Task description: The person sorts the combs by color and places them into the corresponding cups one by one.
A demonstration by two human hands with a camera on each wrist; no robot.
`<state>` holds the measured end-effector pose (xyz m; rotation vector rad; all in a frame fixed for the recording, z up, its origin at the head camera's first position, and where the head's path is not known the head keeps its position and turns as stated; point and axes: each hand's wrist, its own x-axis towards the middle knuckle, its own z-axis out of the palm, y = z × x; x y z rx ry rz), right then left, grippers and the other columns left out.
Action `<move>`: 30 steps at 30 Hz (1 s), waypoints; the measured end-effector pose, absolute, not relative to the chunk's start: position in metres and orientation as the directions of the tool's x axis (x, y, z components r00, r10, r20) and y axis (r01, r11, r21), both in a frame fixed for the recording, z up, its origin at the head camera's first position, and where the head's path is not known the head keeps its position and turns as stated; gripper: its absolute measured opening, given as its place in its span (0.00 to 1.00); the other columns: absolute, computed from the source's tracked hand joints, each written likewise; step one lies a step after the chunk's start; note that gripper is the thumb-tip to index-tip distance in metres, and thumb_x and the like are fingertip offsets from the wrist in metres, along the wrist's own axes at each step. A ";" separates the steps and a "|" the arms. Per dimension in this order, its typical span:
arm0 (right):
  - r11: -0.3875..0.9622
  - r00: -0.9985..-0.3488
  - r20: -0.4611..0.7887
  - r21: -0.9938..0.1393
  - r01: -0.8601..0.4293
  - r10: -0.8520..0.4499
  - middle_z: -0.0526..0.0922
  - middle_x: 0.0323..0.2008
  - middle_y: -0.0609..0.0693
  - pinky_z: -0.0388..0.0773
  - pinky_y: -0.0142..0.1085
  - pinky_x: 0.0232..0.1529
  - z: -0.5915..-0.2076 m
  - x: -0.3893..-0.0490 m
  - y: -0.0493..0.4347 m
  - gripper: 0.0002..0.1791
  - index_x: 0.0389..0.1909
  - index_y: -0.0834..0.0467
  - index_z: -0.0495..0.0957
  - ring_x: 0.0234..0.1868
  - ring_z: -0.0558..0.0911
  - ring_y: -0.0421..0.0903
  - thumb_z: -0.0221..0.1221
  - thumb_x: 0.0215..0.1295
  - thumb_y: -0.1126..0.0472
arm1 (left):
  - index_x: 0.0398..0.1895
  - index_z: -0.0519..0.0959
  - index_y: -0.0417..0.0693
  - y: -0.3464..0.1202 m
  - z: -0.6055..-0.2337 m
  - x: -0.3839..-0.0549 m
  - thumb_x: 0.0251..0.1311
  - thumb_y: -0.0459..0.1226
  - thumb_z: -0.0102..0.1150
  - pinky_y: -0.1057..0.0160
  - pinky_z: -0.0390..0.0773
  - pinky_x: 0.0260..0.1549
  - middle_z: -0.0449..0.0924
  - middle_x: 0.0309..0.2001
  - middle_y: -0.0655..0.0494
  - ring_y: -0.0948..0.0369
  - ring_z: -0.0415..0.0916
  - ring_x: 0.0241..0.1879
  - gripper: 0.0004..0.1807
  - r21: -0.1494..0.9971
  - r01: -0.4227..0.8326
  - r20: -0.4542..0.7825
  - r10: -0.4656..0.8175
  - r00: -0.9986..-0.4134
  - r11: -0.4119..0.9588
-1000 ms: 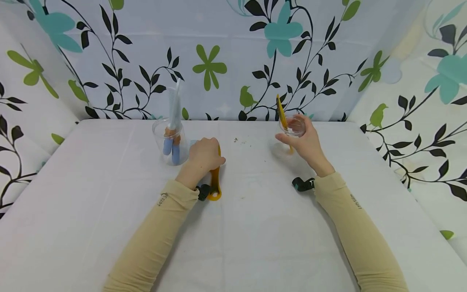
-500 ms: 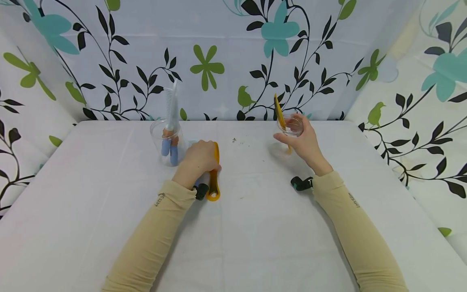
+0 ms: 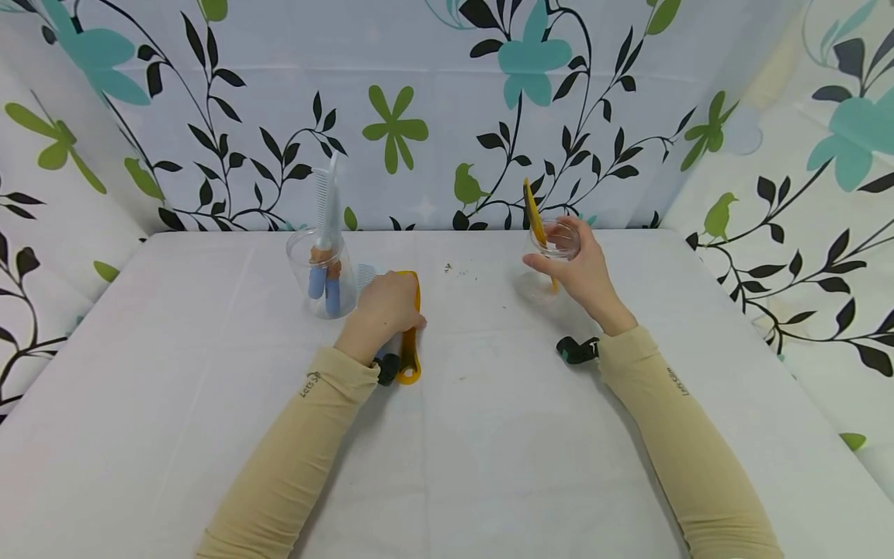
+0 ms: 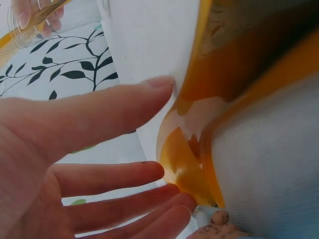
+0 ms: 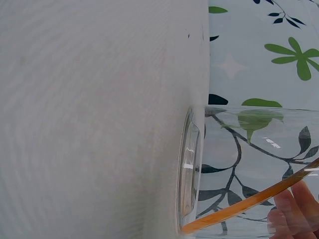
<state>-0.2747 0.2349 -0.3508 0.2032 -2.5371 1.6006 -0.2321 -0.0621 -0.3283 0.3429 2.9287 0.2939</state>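
My left hand (image 3: 387, 307) reaches over an amber see-through comb (image 3: 412, 345) on the table. In the left wrist view the thumb and fairly straight fingers (image 4: 119, 181) lie against or close by this comb. Partly hidden under that hand is a pale comb (image 3: 365, 276). To its left, a clear plastic cup (image 3: 300, 264) holds two pale combs (image 3: 327, 202) with blue handles. On the right, my right hand (image 3: 583, 268) grips a second clear cup (image 5: 239, 169), thumb in front and fingers behind. An amber comb (image 3: 534, 213) leans upright inside it.
A white cloth (image 3: 454, 466) covers the table. Small dark crumbs (image 3: 448, 268) lie between the two cups, towards the back. A patterned curtain (image 3: 419, 62) hangs behind the table. Black straps with small devices (image 3: 576, 351) sit at the wrists.
Over the last second my left hand has shifted slightly, and more of the amber comb's far end shows beside it. The right hand keeps its hold on the cup.
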 end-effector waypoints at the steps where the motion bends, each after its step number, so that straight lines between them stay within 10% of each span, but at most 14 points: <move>1: 0.427 -0.983 0.181 -0.886 -0.182 -0.043 0.72 0.66 0.54 0.63 0.50 0.72 -0.347 -0.271 0.233 0.47 0.73 0.57 0.56 0.71 0.68 0.48 0.72 0.58 0.52 | 0.43 0.79 0.38 -0.062 -0.328 -0.232 0.56 0.42 0.71 0.54 0.82 0.36 0.82 0.36 0.46 0.50 0.79 0.34 0.18 0.212 0.212 -0.152 0.246 -0.957 0.954; 30: 0.439 -0.981 0.189 -0.879 -0.184 -0.033 0.73 0.66 0.50 0.65 0.51 0.70 -0.352 -0.274 0.234 0.49 0.73 0.53 0.56 0.68 0.68 0.49 0.72 0.56 0.47 | 0.26 0.77 0.42 -0.055 -0.338 -0.231 0.53 0.39 0.67 0.60 0.78 0.29 0.76 0.36 0.45 0.52 0.77 0.32 0.11 0.270 0.173 -0.105 0.208 -0.973 0.947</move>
